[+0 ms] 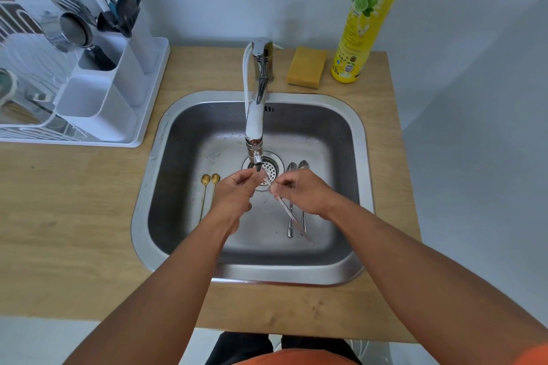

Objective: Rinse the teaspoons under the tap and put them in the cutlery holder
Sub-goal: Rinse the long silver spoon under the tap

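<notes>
While both hands worked at frame centre, right hand (299, 191) pinched pinkish teaspoon (292, 216) under tap (255, 124); left hand (237, 191) fingers curled at its bowl. Four teaspoons lay unrinsed in sink (353, 127), judging by position: gold pair (207, 195) left, silver pair (296, 198) right. Cutlery holder (98, 104), upper left on counter (74, 216), awaited all five.

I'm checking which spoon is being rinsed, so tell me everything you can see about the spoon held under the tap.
The held spoon is a slim, pale pinkish metal teaspoon with a long thin handle. It slants from the tap's nozzle down toward the sink's near right. The right hand pinches its upper handle; the left hand holds its bowl end, which is hidden. Its handle tip crosses above two silver spoons.
</notes>
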